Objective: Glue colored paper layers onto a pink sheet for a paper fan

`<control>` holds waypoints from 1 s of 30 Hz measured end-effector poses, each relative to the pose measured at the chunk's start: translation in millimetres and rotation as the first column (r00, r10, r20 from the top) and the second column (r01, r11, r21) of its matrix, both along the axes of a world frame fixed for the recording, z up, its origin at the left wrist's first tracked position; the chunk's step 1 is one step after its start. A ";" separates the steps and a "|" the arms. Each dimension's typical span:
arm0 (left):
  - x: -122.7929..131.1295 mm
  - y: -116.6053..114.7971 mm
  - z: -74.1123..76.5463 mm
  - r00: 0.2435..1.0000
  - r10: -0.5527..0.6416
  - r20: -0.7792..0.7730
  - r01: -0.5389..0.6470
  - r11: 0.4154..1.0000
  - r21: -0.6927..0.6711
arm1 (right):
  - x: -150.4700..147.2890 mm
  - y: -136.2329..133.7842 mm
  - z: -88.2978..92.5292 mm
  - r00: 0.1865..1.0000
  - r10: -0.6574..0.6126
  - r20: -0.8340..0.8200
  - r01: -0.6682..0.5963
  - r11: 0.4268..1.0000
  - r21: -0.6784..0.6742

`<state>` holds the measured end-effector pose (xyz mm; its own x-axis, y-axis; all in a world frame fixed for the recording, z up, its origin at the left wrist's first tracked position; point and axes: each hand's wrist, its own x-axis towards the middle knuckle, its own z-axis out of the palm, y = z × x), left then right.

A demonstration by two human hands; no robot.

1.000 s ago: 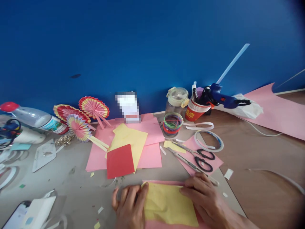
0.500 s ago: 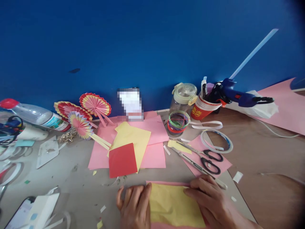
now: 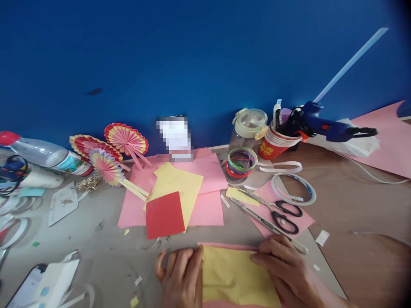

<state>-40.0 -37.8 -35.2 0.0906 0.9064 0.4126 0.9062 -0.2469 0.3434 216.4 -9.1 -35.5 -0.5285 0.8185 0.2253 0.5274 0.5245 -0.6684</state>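
A creased yellow sheet of paper (image 3: 237,278) lies on pink paper (image 3: 229,245), whose edges show above and below it. At its left edge my left hand (image 3: 181,276) has its fingers bent and pinched on the paper; the thumb is hidden. My right hand (image 3: 289,269) closes over the upper right corner, thumb and fingers against both layers. Some red shows beneath the right hand, too little to name. Behind the hands are a red paper square (image 3: 165,216), another yellow sheet (image 3: 189,184) and larger pink sheets (image 3: 208,211).
Right of the sheets lie scissors (image 3: 285,218), a craft knife (image 3: 263,220) and a tape roll (image 3: 313,194). Pleated paper fans (image 3: 126,139) and a bottle (image 3: 41,152) stand back left. A clear jar (image 3: 248,124) and a cup with a glue gun (image 3: 330,126) line the blue wall.
Both hands stay on the yellow and pink paper in nearly the same hold. The view shifts slightly; nothing has been let go.
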 end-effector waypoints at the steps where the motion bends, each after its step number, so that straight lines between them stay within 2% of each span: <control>1: -0.2 -0.1 0.1 1.000 -0.002 -0.008 0.002 1.000 -0.001 | 0.0 -0.4 -0.5 1.000 -0.006 -0.005 0.006 1.000 -0.004; 9: -2.3 -1.3 -1.5 1.000 -0.020 -0.006 0.020 1.000 -0.007 | 0.4 0.8 -2.3 0.999 -0.022 -0.045 0.023 1.000 0.013; 18: -1.6 -3.8 0.5 0.998 0.004 -0.057 -0.005 1.000 -0.014 | 1.1 0.6 -0.1 0.998 -0.004 -0.065 0.000 0.998 -0.062; 30: -2.4 -4.1 0.4 0.997 0.021 -0.068 -0.022 1.000 -0.014 | -0.9 1.3 -1.9 0.999 -0.026 -0.036 0.026 1.000 -0.014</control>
<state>-42.3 -41.9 -34.7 0.0980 0.9143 0.3931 0.9325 -0.2223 0.2846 215.5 -7.8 -37.4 -0.4987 0.8349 0.2327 0.5159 0.5017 -0.6944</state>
